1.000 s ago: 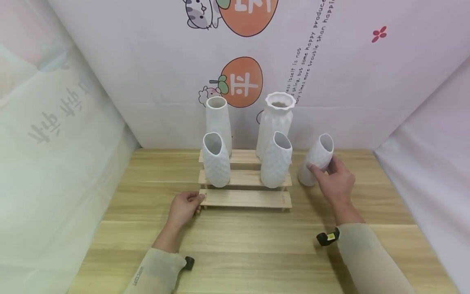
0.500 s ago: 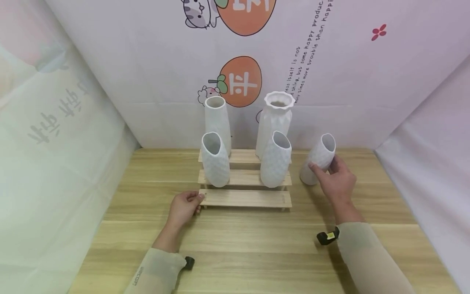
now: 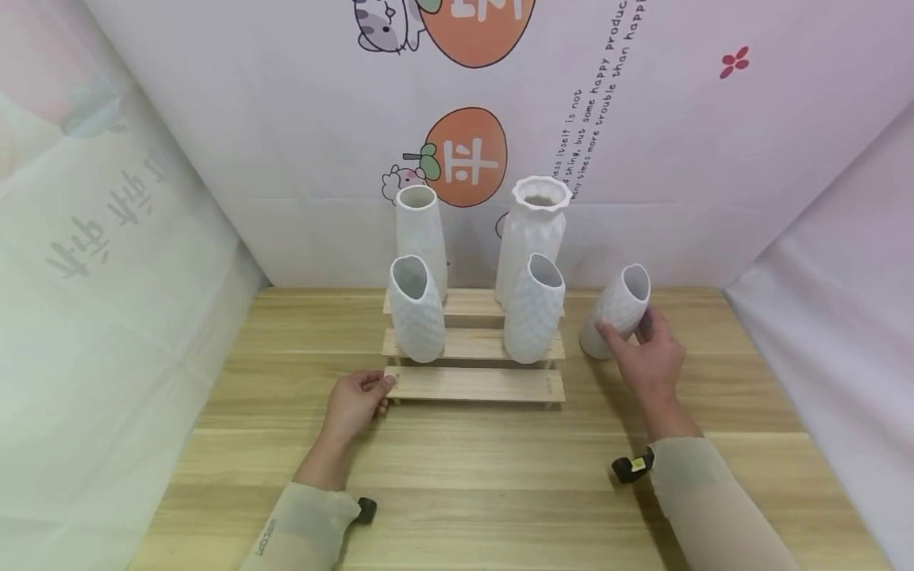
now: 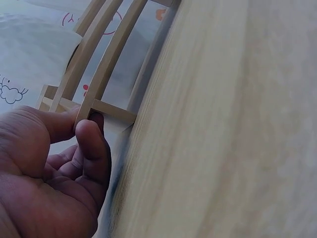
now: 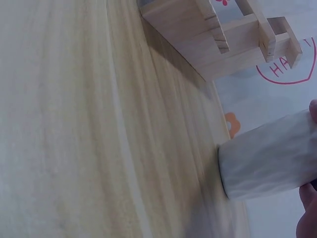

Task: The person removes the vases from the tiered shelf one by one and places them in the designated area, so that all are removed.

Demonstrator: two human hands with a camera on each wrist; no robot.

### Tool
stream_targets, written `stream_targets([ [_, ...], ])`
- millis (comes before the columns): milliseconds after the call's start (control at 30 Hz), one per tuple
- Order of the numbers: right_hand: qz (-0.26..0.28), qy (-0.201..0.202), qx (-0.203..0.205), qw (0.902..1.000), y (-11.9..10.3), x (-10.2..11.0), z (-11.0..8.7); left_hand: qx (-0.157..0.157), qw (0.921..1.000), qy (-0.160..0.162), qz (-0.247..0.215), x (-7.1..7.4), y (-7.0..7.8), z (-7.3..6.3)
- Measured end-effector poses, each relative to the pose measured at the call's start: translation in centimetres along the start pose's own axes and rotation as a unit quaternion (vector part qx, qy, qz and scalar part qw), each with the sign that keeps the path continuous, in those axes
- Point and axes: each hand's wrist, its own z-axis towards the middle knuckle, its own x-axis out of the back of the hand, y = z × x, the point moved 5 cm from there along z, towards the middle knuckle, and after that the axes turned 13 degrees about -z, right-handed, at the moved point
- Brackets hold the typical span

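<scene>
My left hand (image 3: 355, 403) pinches the front left corner of the three-step wooden rack (image 3: 474, 384); the left wrist view has thumb and forefinger about the end of its lowest slat (image 4: 106, 69). To the right of the rack my right hand (image 3: 650, 357) grips a white textured vase (image 3: 616, 313) with a slanted mouth, thumb on the near side. Its base is low over the tabletop in the right wrist view. On the middle step stand two similar vases, a left one (image 3: 417, 325) and a right one (image 3: 531, 317).
On the top step are a tall smooth vase (image 3: 420, 230) and a vase with a scalloped rim (image 3: 531, 238). White printed cloth (image 3: 643, 143) hangs behind the wooden table (image 3: 471, 484) and along both sides. The rack's lowest step carries nothing.
The vase in my right hand shifts slightly right, then back left and a little nearer. My left hand stays at the rack's corner. The whole view drifts slightly.
</scene>
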Motion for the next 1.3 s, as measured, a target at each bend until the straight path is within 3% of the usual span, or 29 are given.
stream_targets([
  [233, 0.003, 0.011, 0.014, 0.9998, -0.1, 0.0, -0.1, -0.003, 1.0000, 0.000, 0.000, 0.0, 0.0, 0.0],
  [700, -0.014, 0.002, -0.002, 0.9999, -0.2, 0.3, -0.3, -0.004, 1.0000, -0.001, 0.002, 0.0, 0.0, -0.1],
  [1067, -0.008, 0.026, 0.011, 0.9996, -1.2, 1.5, -0.3, 0.000, 1.0000, -0.001, -0.004, 0.0, 0.1, -0.2],
  [1300, 0.000, 0.067, 0.039, 0.9970, -2.5, 2.7, -0.4, 0.005, 1.0000, 0.001, -0.007, -0.1, 0.1, -0.2],
])
